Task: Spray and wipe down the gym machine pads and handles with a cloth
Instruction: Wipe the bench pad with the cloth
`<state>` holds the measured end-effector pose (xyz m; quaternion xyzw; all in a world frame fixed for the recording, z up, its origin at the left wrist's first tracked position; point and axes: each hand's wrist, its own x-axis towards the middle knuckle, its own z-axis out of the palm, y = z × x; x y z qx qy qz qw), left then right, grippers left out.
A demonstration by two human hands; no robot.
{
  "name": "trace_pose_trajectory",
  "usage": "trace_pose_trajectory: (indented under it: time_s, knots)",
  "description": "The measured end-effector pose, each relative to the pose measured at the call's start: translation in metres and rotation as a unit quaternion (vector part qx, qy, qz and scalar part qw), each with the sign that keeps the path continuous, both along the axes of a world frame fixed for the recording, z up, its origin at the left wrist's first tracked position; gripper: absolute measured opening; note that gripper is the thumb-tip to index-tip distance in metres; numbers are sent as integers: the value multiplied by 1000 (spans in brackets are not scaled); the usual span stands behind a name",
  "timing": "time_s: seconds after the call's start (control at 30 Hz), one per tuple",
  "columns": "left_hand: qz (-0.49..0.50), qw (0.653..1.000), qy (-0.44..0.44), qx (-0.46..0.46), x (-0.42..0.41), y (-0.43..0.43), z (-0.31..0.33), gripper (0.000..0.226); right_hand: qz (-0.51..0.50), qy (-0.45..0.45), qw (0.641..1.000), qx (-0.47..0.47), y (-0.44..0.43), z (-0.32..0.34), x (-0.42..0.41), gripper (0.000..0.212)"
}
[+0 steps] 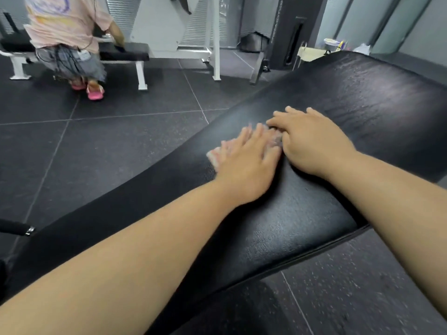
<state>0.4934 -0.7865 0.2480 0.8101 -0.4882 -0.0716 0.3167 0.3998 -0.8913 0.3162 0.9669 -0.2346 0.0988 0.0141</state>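
Cloth (214,154): small, pale pink-white, flat on the black bench pad (362,97), roughly midway along it and toward the left long edge. It is mostly covered; one corner shows beyond the left grip (244,163), and a crumpled strip shows between the two hands.

Left grip: fingers straight and spread, palm down on the cloth, nothing pinched. It is motion-blurred, so probably mid-stroke.
Right grip (312,141): also flat, fingers extended, pressing the cloth's right part against the pad, nothing curled round it.

Handling, as judged:
- Cloth is light and limp, and it bunches under sideways push. Flat-palm pressure over its middle should carry it; the exposed left corner is the place to pinch for lifting or refolding
- Pad looks like textured vinyl over foam, firm with slight give, and fixed, so it needs no holding. Streaky sheen toward the far end may be spray film, cannot tell. If wet, the cloth may slide out from under the palms

No spray bottle in view. A black handle (14,228) with a metal tip sits off the bench's near-left side, apparently not yet wiped
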Motion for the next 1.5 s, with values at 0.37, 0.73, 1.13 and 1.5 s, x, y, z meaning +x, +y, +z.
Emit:
trace_pose_trajectory:
  time_s: [0.37,0.73,1.13,1.5]
  knots:
    - [251,958,113,82,48,27,-18,46,-55,89,994,14,-25,27,27,46]
    - [291,949,112,56,57,60,-40,40,-43,119,991,-32,-17,10,47,46]
    - [147,986,78,7,65,-53,19,43,-30,58,995,-69,-34,5,62,42]
    - [311,936,151,61,95,52,-61,47,-4,97,995,-30,-42,18,67,40]
